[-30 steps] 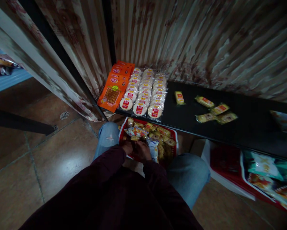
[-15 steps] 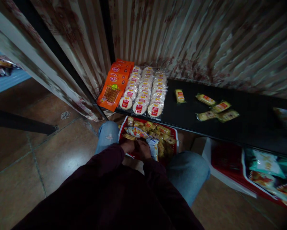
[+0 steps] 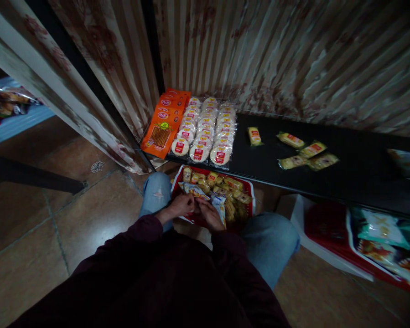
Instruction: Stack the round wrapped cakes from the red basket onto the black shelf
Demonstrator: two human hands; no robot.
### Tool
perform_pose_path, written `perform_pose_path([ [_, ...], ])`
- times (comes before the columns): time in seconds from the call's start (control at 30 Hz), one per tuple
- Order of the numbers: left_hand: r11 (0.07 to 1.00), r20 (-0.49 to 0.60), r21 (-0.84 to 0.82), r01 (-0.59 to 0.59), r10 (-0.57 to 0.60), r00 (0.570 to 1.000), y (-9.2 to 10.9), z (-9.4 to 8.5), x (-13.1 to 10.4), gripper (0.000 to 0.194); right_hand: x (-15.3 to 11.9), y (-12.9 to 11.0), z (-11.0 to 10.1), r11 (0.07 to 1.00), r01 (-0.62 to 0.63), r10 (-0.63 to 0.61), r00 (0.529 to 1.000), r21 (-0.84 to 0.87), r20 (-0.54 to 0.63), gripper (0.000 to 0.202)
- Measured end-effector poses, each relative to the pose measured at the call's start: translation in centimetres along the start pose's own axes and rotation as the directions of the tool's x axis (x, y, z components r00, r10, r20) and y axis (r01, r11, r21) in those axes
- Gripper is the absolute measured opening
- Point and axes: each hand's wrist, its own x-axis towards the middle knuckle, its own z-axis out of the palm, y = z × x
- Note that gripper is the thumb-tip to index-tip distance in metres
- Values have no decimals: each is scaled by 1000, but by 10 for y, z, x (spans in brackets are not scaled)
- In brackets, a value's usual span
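Observation:
Between my knees is a red basket with a white rim (image 3: 254, 200), holding several wrapped snack cakes (image 3: 234, 183) and blue-and-white snack bags (image 3: 219, 203). My left hand (image 3: 181, 205) is over the basket's near left part, its fingers pinched together. Close to it, my right hand (image 3: 210, 214) has curled fingers beside a blue-and-white bag. The fingertips of both hands nearly meet, and whatever lies between them is too dark and small to make out.
A black shelf (image 3: 259, 168) runs behind the basket. On it are orange snack packets (image 3: 163, 125), rows of round white crackers (image 3: 199, 152) and several small wrapped cakes (image 3: 292, 161). Another red basket (image 3: 348, 241) of bags stands right. A striped curtain (image 3: 259, 54) hangs behind.
My left hand has risen out of the basket and shows more, its fingers now pinched. My right hand has shifted slightly, staying close to the left. The view has shifted slightly.

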Motion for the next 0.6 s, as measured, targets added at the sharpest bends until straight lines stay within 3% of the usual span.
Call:
perform_pose_path([
  [0.1,985,-63,-170,-1,-10,998,-2,-7,7,16,-1,-17,-5,993,33,-25,997,-117,68,41],
  [0.2,965,-106,-256,-51,24,994,0,-20,14,16,0,-35,-14,966,86,-86,996,-244,11,33],
  [0.3,972,-275,-232,17,-82,958,2,-37,23,26,4,-56,-34,979,34,-42,999,-199,-35,36],
  [0.37,991,-355,-132,33,-78,932,1,-45,32,27,10,-67,-54,981,12,-37,992,-193,-122,44],
  [0.47,998,-219,57,-2,14,976,-3,-43,48,28,24,-73,-81,926,124,-233,930,-356,-283,43],
  [0.53,990,-105,134,-39,53,993,-6,-33,57,31,32,-67,-91,865,108,-305,889,-490,-342,38],
  [0.6,981,-8,184,-59,61,998,-8,-20,61,38,36,-57,-91,807,67,-322,883,-587,-343,34],
])
